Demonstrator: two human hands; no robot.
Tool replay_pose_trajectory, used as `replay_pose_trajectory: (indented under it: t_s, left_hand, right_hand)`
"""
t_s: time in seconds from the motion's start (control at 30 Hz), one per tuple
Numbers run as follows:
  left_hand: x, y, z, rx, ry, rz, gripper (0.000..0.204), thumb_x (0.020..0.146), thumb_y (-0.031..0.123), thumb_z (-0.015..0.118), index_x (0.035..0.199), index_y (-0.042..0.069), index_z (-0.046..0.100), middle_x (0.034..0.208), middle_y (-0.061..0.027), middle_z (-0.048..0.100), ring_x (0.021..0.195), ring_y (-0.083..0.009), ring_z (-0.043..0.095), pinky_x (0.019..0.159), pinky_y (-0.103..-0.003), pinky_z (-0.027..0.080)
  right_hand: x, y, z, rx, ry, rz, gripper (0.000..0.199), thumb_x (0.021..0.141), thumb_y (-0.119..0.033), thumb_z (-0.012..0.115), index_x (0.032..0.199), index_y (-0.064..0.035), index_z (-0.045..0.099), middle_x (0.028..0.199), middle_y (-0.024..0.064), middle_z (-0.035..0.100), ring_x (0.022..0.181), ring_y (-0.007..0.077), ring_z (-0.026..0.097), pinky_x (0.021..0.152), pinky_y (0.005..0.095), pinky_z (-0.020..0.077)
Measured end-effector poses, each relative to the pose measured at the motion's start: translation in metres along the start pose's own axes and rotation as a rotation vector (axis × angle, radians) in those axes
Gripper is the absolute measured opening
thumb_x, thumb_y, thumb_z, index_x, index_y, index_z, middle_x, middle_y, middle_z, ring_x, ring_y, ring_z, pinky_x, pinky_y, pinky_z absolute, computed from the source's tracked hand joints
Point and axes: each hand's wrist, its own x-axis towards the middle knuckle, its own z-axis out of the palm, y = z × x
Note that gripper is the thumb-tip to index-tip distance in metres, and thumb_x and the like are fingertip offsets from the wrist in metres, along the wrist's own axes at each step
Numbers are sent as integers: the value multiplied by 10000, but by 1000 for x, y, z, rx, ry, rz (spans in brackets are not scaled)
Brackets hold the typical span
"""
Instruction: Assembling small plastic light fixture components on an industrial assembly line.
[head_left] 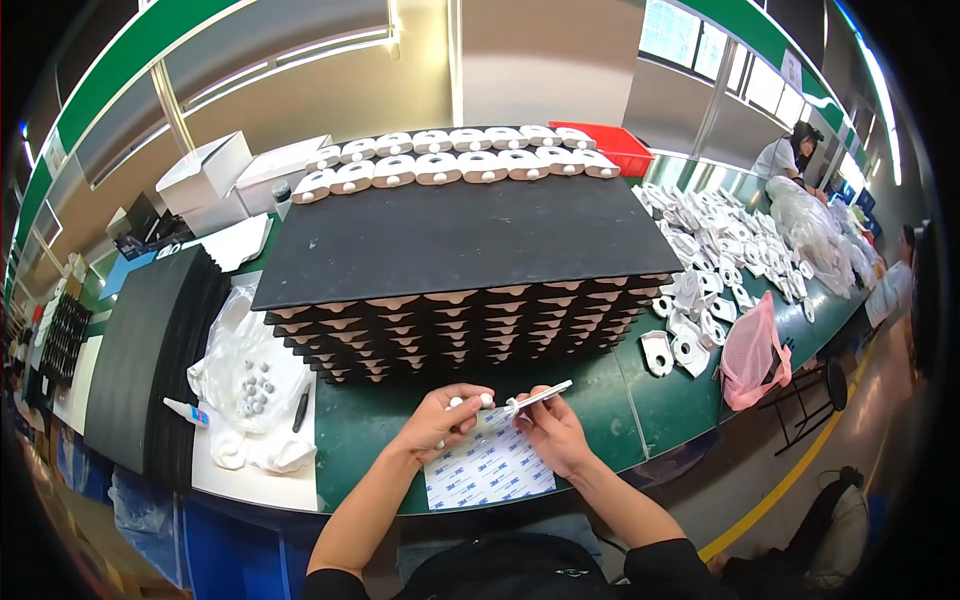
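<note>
Head view, looking down over a green counter. Both forearms enter from the lower edge and converge near the counter's front edge. Left hand: fingers curled, thumb and forefinger pinched on a small white knob-like part; wrist bent inward. Right hand: fingers closed on a slim white strip-like tool, held slanting up to the right, its lower tip close to the white part. The two hands sit just beside each other, fingertips nearly meeting; actual contact between them cannot be made out.

Under the hands lies a white sheet with rows of blue print, flat on the counter, partly covered by both hands.

Behind the hands: a tall stack of black foam trays, the top tray carrying two rows of white moulded housings along its far edge. Lower tray layers show only as front edges; contents mostly hidden.

Left of the person: a clear plastic bag with small white round parts, a black pen and a small glue bottle. Right: a loose heap of white housings and a pink mesh bag.

The part's exact form is too small to resolve.
</note>
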Motion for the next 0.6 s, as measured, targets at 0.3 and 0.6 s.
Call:
replay_pose_trajectory:
  t_s: [0.3,0.6]
  left_hand:
    - [1,-4,1,46,-44,38,152,767,52,657,894,23,578,639,2,509,476,-26,410,387,-153,263]
    - [2,-4,1,91,-27,-4,159,717,17,681,821,36,561,667,-18,522,486,-50,425,399,-171,293]
  right_hand:
    - [4,4,-1,-1,-11,-4,115,925,-121,424,1025,-90,472,1031,54,523,967,154,513,850,306,422]
    - [4,8,-4,-94,-24,-25,126,927,-119,424,1039,-75,460,1013,53,528,938,145,518,842,305,429]
